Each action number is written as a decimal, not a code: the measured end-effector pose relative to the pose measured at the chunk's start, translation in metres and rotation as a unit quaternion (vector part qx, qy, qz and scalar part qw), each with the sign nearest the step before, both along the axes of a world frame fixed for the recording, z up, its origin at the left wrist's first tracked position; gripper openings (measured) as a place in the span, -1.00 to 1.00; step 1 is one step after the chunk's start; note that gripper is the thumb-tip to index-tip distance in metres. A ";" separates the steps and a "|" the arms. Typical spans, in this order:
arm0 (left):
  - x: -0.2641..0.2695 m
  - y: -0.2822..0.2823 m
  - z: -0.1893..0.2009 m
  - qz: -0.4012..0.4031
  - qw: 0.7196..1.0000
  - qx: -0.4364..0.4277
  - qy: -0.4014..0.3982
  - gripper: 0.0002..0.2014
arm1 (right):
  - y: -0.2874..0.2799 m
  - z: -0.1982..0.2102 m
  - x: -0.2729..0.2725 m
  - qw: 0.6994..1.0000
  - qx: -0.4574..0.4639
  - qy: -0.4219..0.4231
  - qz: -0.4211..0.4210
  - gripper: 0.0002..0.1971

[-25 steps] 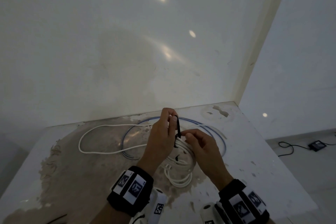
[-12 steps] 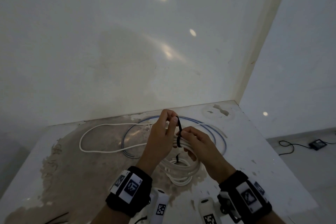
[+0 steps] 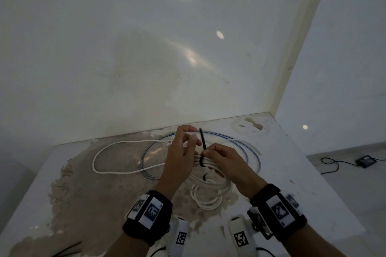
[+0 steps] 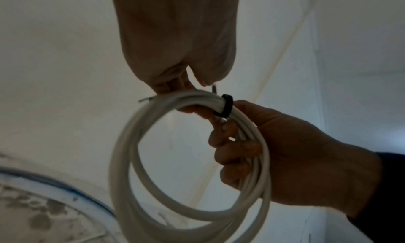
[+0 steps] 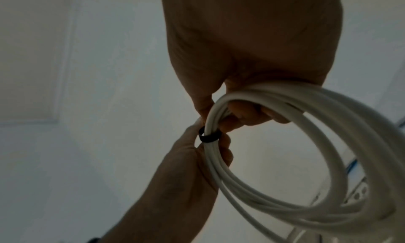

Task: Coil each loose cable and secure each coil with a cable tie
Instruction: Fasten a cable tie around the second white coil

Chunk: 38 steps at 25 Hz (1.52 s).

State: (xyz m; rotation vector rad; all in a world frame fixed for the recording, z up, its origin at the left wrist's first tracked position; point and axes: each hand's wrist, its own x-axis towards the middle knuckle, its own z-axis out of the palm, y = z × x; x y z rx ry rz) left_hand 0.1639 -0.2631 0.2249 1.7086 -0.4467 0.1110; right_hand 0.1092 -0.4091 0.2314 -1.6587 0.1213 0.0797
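Note:
A white cable coil (image 3: 208, 200) hangs between both hands just above the table (image 3: 313, 173). A black cable tie (image 3: 201, 160) is looped snugly round its bundled strands, and its tail stands up. My right hand (image 3: 208, 156) grips the bundle right beside the loop, fingers curled round the strands (image 4: 241, 142). My left hand (image 3: 196, 140) pinches the tail, and in the right wrist view its lower fingers (image 5: 225, 142) curl round the bundle below the tie (image 5: 209, 137). A second short black tie (image 3: 204, 177) shows lower on the coil.
A loose white cable (image 3: 125, 142) lies in a wide loop on the stained tabletop at the left. A white cable with a blue stripe (image 3: 240, 142) curves behind the hands. A wall stands close behind. On the floor at right lies a black box with a lead (image 3: 365, 160).
The tie's loop has drawn tighter round the bundle. My left fingers sit lower on the tail, whose tip now stands above them. The coil stays where it was.

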 end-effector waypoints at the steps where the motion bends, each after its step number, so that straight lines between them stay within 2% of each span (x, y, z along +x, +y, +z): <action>1: -0.002 0.001 -0.001 -0.001 1.000 0.004 0.012 -0.89 | -0.001 -0.003 0.002 1.000 -0.017 -0.020 -0.013 -0.76; 5: -0.005 -0.003 -0.011 0.070 0.991 0.115 -0.011 -0.88 | 0.001 -0.013 0.004 0.987 -0.108 -0.103 -0.062 -0.76; 7: -0.002 -0.005 -0.016 0.077 0.988 0.131 -0.018 -0.87 | 0.004 -0.022 0.005 0.979 -0.147 -0.117 -0.077 -0.77; 10: 0.002 -0.008 -0.019 0.083 0.988 0.128 -0.015 -0.90 | 0.007 -0.030 0.005 0.975 -0.170 -0.115 -0.088 -0.84; 14: 0.003 -0.008 -0.022 0.055 0.994 0.060 0.072 -0.85 | 0.006 -0.027 0.001 0.994 -0.066 -0.073 -0.041 -0.84; 19: 0.000 -0.003 -0.010 0.043 0.993 0.028 0.102 -0.84 | 0.009 -0.028 0.000 0.990 -0.069 -0.103 -0.066 -0.88; 23: 0.002 -0.002 -0.010 0.042 0.992 0.058 0.100 -0.81 | 0.012 -0.033 -0.001 0.987 -0.086 -0.115 -0.066 -0.90; 26: 0.003 -0.004 -0.011 0.074 0.988 0.116 0.074 -0.76 | 0.010 -0.032 0.000 0.986 -0.102 -0.111 -0.066 -0.89; 29: 0.007 -0.004 -0.003 0.078 0.988 0.110 0.081 -0.76 | 0.009 -0.030 0.001 0.985 -0.116 -0.111 -0.059 -0.89; 32: 0.012 -0.004 0.004 0.084 0.990 0.104 0.047 -0.77 | 0.007 -0.029 0.007 0.983 -0.127 -0.119 -0.063 -0.89; 35: 0.012 -0.004 0.003 0.071 0.993 0.086 0.043 -0.78 | 0.003 -0.032 0.008 0.976 -0.168 -0.119 -0.065 -0.91; 38: 0.016 -0.002 -0.003 0.052 0.991 0.122 0.010 -0.78 | -0.003 -0.038 0.007 0.966 -0.226 -0.109 -0.065 -0.94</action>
